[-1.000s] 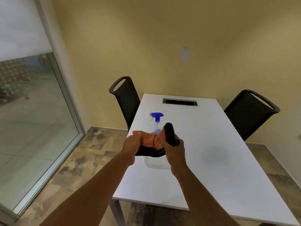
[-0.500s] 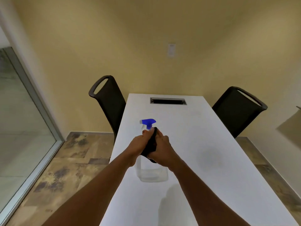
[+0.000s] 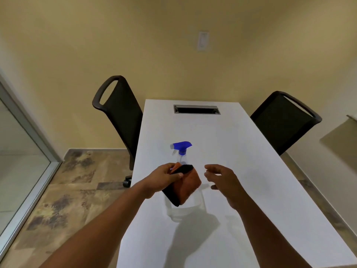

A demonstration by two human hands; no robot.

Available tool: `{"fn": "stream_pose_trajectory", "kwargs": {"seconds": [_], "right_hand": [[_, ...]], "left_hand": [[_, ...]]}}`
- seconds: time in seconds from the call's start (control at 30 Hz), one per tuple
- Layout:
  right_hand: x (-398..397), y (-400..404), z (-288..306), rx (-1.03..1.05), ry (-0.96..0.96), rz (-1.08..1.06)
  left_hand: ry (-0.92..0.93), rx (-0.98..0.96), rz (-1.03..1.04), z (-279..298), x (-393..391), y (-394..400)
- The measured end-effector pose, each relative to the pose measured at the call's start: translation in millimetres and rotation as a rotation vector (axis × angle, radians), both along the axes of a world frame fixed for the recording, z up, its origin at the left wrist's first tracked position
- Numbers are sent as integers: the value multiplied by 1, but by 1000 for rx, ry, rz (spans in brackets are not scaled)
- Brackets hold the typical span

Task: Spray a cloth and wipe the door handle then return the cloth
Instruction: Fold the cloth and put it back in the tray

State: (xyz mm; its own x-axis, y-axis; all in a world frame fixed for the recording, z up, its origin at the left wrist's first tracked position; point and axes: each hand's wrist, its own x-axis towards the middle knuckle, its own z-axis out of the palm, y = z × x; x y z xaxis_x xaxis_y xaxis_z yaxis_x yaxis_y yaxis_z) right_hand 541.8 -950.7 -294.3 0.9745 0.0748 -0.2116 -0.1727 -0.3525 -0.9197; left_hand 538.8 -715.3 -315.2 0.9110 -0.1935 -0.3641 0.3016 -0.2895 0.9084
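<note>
My left hand (image 3: 165, 176) grips the top edge of a folded orange and black cloth (image 3: 186, 187), which hangs above the white table (image 3: 241, 171). Just to its right, my right hand (image 3: 222, 177) is held with fingers apart and holds nothing. Behind the cloth stands a clear spray bottle (image 3: 182, 154) with a blue trigger head; the cloth covers most of its body. No door handle is in view.
Two black chairs flank the table, one on the left (image 3: 119, 113) and one on the right (image 3: 284, 118). A cable slot (image 3: 196, 109) sits at the table's far end. A glass wall with a metal frame (image 3: 29, 136) runs along the left over stone-pattern floor.
Both hands held the bunched cloth together before. My right hand has let go and moved right, and the cloth now hangs folded from my left hand alone. The view has shifted right.
</note>
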Motion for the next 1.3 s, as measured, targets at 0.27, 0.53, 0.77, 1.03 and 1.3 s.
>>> {"fn": "stream_pose_trajectory", "kwargs": {"seconds": [0.27, 0.53, 0.77, 1.03, 1.3], "right_hand": [[13, -4, -41, 7, 254, 444], [38, -5, -67, -69, 238, 481], [60, 7, -93, -187, 258, 274], [85, 30, -111, -440, 297, 255], [92, 54, -133, -726, 293, 440]], "left_hand": [[100, 92, -233, -18, 24, 2], [218, 113, -284, -36, 48, -9], [152, 306, -182, -61, 66, -25], [74, 511, -51, -94, 71, -21], [-135, 696, 8, -105, 62, -12]]}}
